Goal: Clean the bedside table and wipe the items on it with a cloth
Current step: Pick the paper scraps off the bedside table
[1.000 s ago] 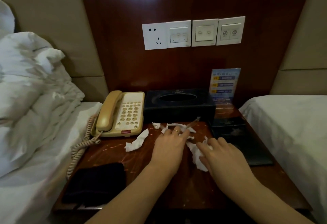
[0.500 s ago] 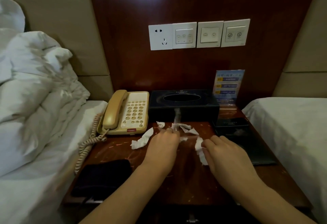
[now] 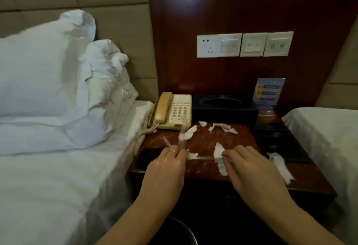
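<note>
Tissue box [image 3: 224,107] at the table's [image 3: 205,169] back is showing only a dark slot, contents unclear. Your left hand [image 3: 166,167] is pinching clear plastic strips [image 3: 183,134]; your right hand [image 3: 253,169] is gripping a tissue scrap [image 3: 219,152]. Hands are sitting apart, more scraps [image 3: 222,127] lying beyond them.

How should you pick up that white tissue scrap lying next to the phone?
Pinch the tissue scrap at its wider near end, coming from the front with the left hand, which is closest. It lies flat and crumpled on the bedside table, so a fingertip pinch from above should work. The phone blocks the far side.
</note>
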A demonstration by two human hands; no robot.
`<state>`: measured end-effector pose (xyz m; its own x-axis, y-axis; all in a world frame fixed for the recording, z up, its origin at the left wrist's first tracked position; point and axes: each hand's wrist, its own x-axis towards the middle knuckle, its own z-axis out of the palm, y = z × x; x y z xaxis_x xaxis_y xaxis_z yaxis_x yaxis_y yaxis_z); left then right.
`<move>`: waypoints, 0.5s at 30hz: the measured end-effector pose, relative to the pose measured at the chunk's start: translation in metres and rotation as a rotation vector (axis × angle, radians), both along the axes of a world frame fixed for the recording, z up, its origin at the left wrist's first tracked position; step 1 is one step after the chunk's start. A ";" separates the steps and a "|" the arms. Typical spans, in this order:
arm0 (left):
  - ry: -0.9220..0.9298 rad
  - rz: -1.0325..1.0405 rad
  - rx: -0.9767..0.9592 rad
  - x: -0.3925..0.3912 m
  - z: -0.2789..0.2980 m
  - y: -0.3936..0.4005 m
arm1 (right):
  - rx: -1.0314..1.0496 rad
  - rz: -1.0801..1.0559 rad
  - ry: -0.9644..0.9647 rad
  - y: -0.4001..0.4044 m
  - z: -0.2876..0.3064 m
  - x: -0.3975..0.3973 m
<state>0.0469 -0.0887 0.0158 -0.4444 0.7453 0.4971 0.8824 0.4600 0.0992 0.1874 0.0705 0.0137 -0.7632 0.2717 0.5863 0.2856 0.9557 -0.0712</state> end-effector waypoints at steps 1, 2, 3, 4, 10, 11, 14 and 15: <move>-0.015 0.022 -0.011 0.005 -0.010 -0.017 | -0.006 0.019 -0.003 -0.013 -0.006 0.000; -0.022 0.036 -0.024 0.010 -0.019 -0.030 | -0.001 0.031 -0.005 -0.024 -0.012 -0.001; -0.033 0.062 -0.052 0.014 -0.031 -0.045 | 0.002 0.047 -0.011 -0.038 -0.019 -0.002; -0.048 0.094 -0.092 0.019 -0.042 -0.058 | 0.007 0.065 -0.020 -0.050 -0.027 -0.004; -0.105 0.124 -0.304 0.038 -0.099 -0.100 | -0.004 0.116 -0.124 -0.103 -0.080 -0.010; -0.121 0.116 -0.335 0.038 -0.106 -0.103 | -0.010 0.123 -0.139 -0.107 -0.089 -0.011; -0.201 0.099 -0.408 0.034 -0.117 -0.110 | -0.021 0.122 -0.183 -0.113 -0.111 -0.012; -0.248 0.089 -0.420 0.032 -0.122 -0.114 | -0.024 0.118 -0.195 -0.113 -0.117 -0.012</move>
<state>0.0787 -0.2025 -0.1060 -0.5822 0.8124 0.0333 0.8112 0.5776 0.0918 0.1755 -0.0430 -0.1035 -0.8886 0.1858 0.4193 0.1824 0.9820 -0.0485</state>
